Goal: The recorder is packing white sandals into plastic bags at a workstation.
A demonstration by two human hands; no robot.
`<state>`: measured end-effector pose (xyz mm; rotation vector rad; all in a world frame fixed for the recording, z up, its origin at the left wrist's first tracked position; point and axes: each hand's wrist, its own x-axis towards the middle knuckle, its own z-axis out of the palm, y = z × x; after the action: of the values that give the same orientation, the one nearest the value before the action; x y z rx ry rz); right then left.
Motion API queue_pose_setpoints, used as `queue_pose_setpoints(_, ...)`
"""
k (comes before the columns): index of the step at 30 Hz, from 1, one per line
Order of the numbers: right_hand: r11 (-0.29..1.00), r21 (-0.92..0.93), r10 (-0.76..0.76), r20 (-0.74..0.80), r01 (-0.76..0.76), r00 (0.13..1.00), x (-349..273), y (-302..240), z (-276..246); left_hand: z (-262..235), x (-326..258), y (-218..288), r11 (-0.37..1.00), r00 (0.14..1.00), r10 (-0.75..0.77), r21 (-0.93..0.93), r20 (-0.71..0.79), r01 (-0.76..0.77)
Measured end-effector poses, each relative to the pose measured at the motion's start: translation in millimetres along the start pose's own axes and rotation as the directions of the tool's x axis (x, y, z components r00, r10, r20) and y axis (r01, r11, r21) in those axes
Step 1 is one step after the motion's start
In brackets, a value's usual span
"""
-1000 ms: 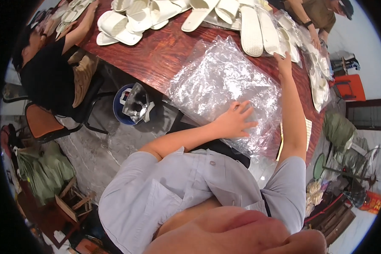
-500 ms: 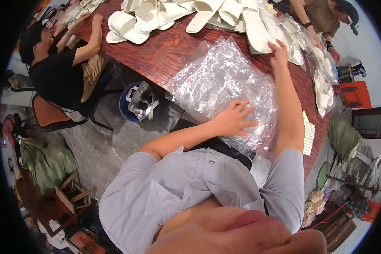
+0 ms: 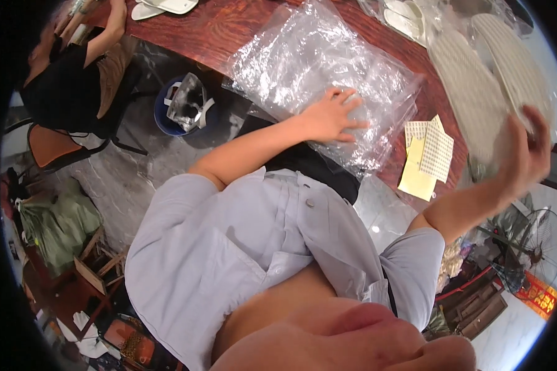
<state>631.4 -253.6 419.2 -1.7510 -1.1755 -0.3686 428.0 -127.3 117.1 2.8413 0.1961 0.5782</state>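
My left hand [image 3: 337, 117] lies with fingers spread on a stack of clear plastic bags [image 3: 328, 59], which covers the near part of the table. Off to the right, my right hand [image 3: 526, 151] grips a pair of white slippers [image 3: 476, 80] at one end. The slippers are raised close to the view, their ribbed faces showing. Motion blurs the right hand a little, and part of its grip is hidden. Beside the bags, sheets of small stickers [image 3: 435, 148] and a yellow paper [image 3: 418, 170] rest on the table.
The reddish wooden table [image 3: 210, 28] bears more white slippers [image 3: 405, 18] at its far side. A co-worker in a black top [image 3: 65, 89] sits at the left. On the floor stands a blue bin [image 3: 167, 114]; a fan [image 3: 541, 238] is at the right.
My right hand has lifted the pair of slippers from the pile and swung them right and nearer. The left hand still rests on the bags. The view has shifted, uncovering more sticker sheets.
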Motion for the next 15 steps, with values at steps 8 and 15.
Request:
queue_pose_setpoints(8,0.998,0.049,0.001,0.677,-0.047,0.736,-56,-62,-79,-1,-1,1,0.994,0.998,-0.037,-0.102,-0.054,0.032)
queue_pose_setpoints(15,0.953,-0.034,0.247,0.664,-0.301,0.706,-35,-20,-9,39,-1,-17,0.965,0.994,-0.038,-0.262,-0.106,0.009)
